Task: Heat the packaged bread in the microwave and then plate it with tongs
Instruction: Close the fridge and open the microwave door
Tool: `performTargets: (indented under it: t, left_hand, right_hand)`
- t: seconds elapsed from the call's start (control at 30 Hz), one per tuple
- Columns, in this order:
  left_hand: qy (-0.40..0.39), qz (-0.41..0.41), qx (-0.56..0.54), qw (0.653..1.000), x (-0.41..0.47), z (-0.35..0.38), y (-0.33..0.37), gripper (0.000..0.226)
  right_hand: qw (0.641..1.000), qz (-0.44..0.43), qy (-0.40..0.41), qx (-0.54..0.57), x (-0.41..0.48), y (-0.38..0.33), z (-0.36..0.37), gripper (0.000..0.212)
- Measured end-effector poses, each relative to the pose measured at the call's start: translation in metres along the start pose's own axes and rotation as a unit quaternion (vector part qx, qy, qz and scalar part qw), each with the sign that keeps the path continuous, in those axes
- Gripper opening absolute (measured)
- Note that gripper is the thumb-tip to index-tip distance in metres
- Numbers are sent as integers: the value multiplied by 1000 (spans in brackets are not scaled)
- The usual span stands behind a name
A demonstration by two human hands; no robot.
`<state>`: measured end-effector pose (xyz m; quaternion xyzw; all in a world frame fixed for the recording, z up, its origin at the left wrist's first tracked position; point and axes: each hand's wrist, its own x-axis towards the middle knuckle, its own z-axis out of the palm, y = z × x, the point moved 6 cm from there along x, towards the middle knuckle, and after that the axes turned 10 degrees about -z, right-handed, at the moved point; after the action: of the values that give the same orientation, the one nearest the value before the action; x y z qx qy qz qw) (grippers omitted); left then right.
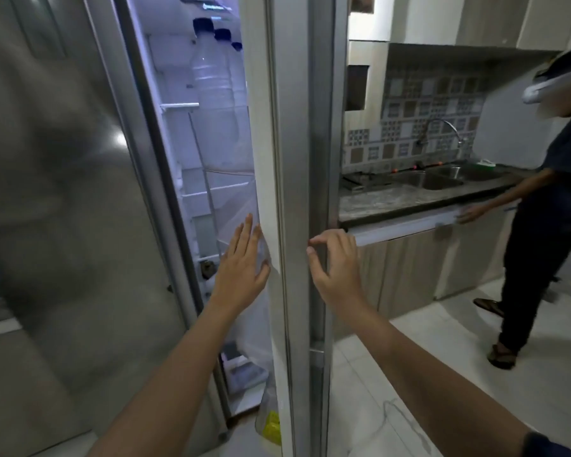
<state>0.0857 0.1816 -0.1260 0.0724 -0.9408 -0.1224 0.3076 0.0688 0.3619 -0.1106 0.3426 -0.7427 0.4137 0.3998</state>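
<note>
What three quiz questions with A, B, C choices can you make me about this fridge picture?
1. Where are the bottles? A in the fridge; B in the sink; C on the floor
2. What colour are the caps? A red; B blue; C yellow
3. What is the door? A open; B shut; C gone

Answers: 1 A, they stand in the lit inside. 2 B, the caps are dark blue. 3 A, a gap shows the inside, and the left hand rests flat on the door's edge.
</note>
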Motion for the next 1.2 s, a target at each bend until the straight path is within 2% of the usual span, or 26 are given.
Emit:
performTargets:
  t: [0.17,0.33,0.57,0.67,0.77,0.97,1.2]
  left_hand:
    - [37,-44,-66,996,18,-30,-28,68]
    - [196,-109,-116,968,50,-86,-37,56]
    - [336,7,-32,941,104,-128,-2,57]
    - [329,72,36,941,131,-123,18,55]
    - [304,95,118,941,164,-110,24,54]
    - [299,22,187,936,223,-95,-14,57]
    - [324,-13,212,922,277,-77,-60,61]
  right_hand:
    - [997,-65,21,24,28,-6,27,19]
    - [990,-51,26,130,75,7,57,33]
    - [985,-93,-7,145,149,16,96,41]
    - [986,-96,-10,135,181,22,109,46]
    - [987,-117,-39,101,211,28,124,52]
    - [994,-84,-64,27,268,48,150,62]
    - [991,-121,-30,-56,314,83,185,62]
